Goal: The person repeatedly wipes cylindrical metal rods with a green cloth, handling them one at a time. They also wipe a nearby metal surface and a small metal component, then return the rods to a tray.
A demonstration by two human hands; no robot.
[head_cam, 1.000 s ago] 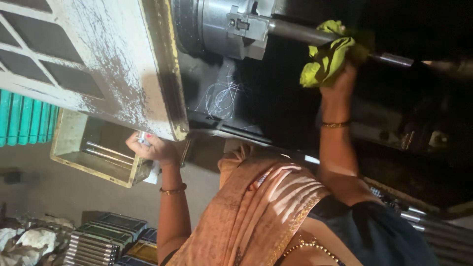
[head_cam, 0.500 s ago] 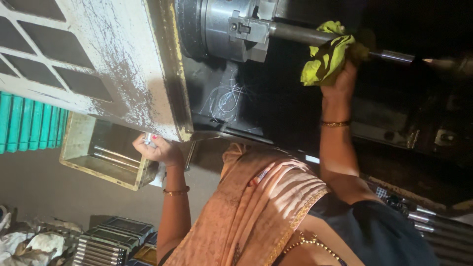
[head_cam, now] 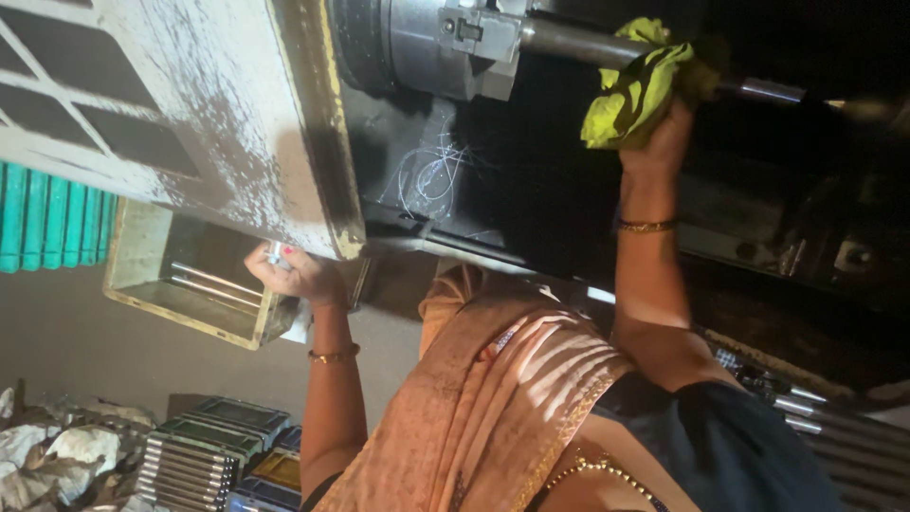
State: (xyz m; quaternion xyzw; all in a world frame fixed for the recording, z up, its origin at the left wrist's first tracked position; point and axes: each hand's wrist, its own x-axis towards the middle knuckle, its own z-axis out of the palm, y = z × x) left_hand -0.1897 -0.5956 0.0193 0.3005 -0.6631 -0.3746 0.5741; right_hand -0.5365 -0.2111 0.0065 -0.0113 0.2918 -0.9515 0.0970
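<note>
Keep the right hand (head_cam: 664, 142) clenched on the yellow cloth (head_cam: 635, 90) around the steel bar (head_cam: 569, 40), while the left hand (head_cam: 294, 275) grips the machine's edge (head_cam: 327, 242).

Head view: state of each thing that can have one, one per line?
Metal rod: clamped in the chuck.
Chuck: jaws shut on the rod; spinning or not, cannot tell.
Yellow-green cloth: bunched around the rod, gripped by the right hand.
Left hand: closed at the lower edge of the machine housing.
Open tray: holds rods.
</note>
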